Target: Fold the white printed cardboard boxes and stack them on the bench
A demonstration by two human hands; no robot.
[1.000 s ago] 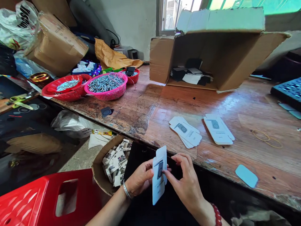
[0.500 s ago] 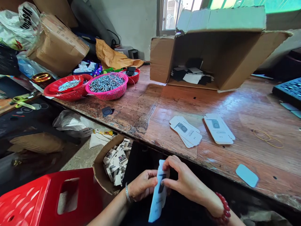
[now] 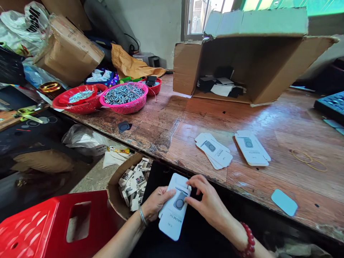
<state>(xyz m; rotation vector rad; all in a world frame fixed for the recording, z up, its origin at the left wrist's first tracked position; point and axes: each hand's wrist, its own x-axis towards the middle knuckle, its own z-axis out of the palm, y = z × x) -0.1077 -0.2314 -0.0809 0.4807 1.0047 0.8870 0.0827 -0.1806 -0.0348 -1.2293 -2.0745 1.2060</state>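
The big cardboard box [image 3: 187, 68], the landmark here, lies on the table [image 3: 161, 123] with its open side forward and holds a loose heap of black and white pieces [image 3: 222, 86]. To its left sit a pink basket [image 3: 125, 108] full of small metal parts [image 3: 123, 94] and a red basket [image 3: 90, 107] with a smaller red dish of shiny bits inside. Below the table edge, left of and lower than the box, an open carton [image 3: 114, 200] is filled with small white printed boxes [image 3: 137, 179].

In front of the box and lower, off the table, is the flat white card [image 3: 172, 222] (printed "MAGNETIC"). The left hand [image 3: 156, 204] is partly closed, pinching its left edge with the thumb on top. The right hand [image 3: 205, 197] is half open, thumb and curled fingers at the card's right edge, probably touching it. Two stacks of similar cards, the left stack [image 3: 215, 152] and the right stack [image 3: 251, 148], lie nearer than the box.
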